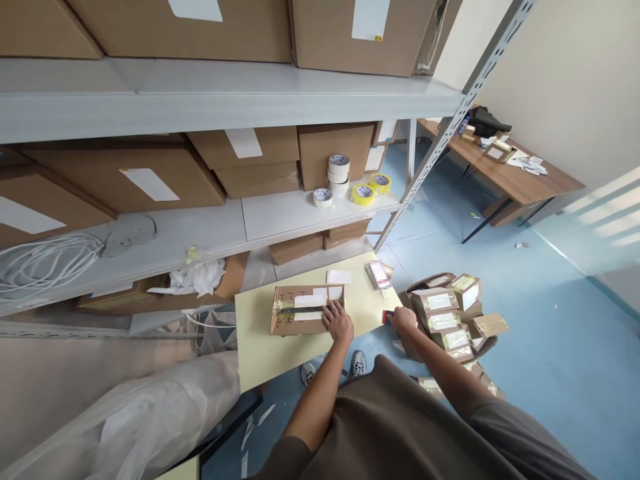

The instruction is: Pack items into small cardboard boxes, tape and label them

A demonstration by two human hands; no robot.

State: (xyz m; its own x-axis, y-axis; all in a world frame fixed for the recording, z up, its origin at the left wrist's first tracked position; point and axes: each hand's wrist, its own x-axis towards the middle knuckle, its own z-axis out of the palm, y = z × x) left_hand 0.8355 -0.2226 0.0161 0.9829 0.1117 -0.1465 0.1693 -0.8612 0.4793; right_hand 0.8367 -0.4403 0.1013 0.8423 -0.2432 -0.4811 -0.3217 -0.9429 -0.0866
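A long brown cardboard box (285,325) lies on the pale yellow tabletop (265,360). Its top carries white labels, a dark strip, shiny clear tape and handwritten marks. My left hand (339,325) presses on the box's right end with its fingers spread. My right hand (404,321) is closed around a small red and blue tool (387,317) at the table's right edge, apart from the box. The fingers hide most of this tool, so its exact kind is unclear. Behind the box lies a white paper slip (339,277), with a small stack of printed papers (379,275) to its right.
Metal shelving (200,237) with large cartons stands ahead. White tape rolls (339,170) and yellow tape rolls (363,195) sit on its middle shelf. Taped boxes (443,321) are piled on the floor at right. Plastic-wrapped goods (165,407) lie at left; a brown desk (530,177) stands farther back.
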